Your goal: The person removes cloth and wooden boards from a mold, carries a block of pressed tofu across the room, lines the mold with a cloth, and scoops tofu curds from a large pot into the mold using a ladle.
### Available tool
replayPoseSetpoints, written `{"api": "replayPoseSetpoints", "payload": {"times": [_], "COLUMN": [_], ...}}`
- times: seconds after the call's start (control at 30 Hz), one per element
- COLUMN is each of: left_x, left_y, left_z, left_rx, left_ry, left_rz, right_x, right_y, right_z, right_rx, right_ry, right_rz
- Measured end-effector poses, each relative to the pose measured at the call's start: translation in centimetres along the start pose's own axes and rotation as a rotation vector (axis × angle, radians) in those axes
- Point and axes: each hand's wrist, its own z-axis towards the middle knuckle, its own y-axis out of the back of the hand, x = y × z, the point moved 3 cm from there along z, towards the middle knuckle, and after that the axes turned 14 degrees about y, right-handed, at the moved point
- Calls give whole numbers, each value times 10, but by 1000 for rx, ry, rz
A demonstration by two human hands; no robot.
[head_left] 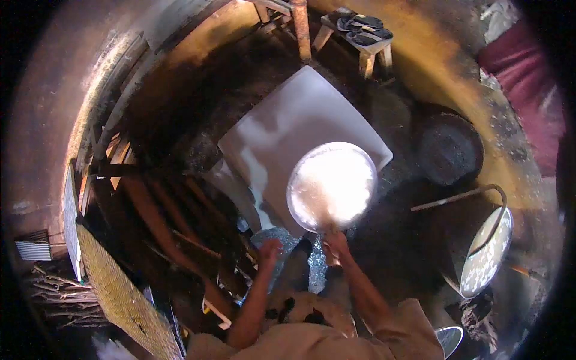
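A round, shallow pan or tray (336, 186), brightly lit and washed out by glare, lies over the lower right part of a pale square surface (288, 114). My right hand (335, 247) is closed at its near edge, where a short brownish strip shows above the fingers. Whether that strip is a handle or something in the pan cannot be made out. My left hand (270, 251) is to the left, apart from the pan, with its fingers curled; nothing can be made out in it. Patterned cloth (318, 270) shows between and below the hands.
Dark shoes lie on a small wooden stool (366, 42) at the top. A dark round basin (450, 149) and a speckled oval dish (487, 252) are at the right. A woven panel (123, 294), sticks (66, 297) and wooden poles (150, 210) occupy the left.
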Motion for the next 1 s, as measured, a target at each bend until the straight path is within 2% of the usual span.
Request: {"api": "replayPoseSetpoints", "payload": {"times": [0.07, 0.1, 0.17, 0.23, 0.27, 0.33, 0.37, 0.43, 0.53, 0.6, 0.63, 0.77, 0.83, 0.87, 0.97, 1.0], "left_x": [24, 35, 24, 35, 40, 53, 58, 64, 65, 59, 55, 56, 42, 31, 21, 25], "left_y": [0, 3, -3, 3, 8, 14, 20, 25, 24, 18, 16, 0, -18, -34, -95, -121], "left_z": [11, 25, 2, 2, 4, 6, 8, 9, 0, -9, -12, -3, -8, -22, -73, -100], "left_rx": [14, 43, 109, 35, 0, 16, 27, 51, 65, 75, 86, 131, 92, 75, 279, 332], "left_ry": [-24, -63, -32, 21, 46, 81, 97, 112, 140, 109, 69, -119, -541, -756, -348, -311], "left_rz": [80, 138, 11, 72, 103, -56, -135, -97, -45, 11, 52, 190, 496, 646, 340, 328], "right_x": [-37, -51, -47, -21, -17, -28, -37, -41, 19, -8, -5, 65, 97, 107, 132, 140], "right_y": [-45, -63, -86, -98, -97, -100, -102, -94, -37, -7, 7, 90, 130, 153, 236, 263], "right_z": [59, 88, 127, 143, 156, 172, 179, 185, 163, 159, 154, 130, 118, 109, 28, -23], "right_rx": [68, 191, 238, 79, 178, 340, 262, 98, 350, 118, -27, -627, -836, -876, -940, -997], "right_ry": [88, 89, -99, -470, -195, 363, 297, 165, -187, -204, -263, -495, -538, -451, -215, -63], "right_rz": [94, -46, 34, 481, 75, -739, -730, -704, -693, -750, -672, -142, -25, 11, -51, 2]}}
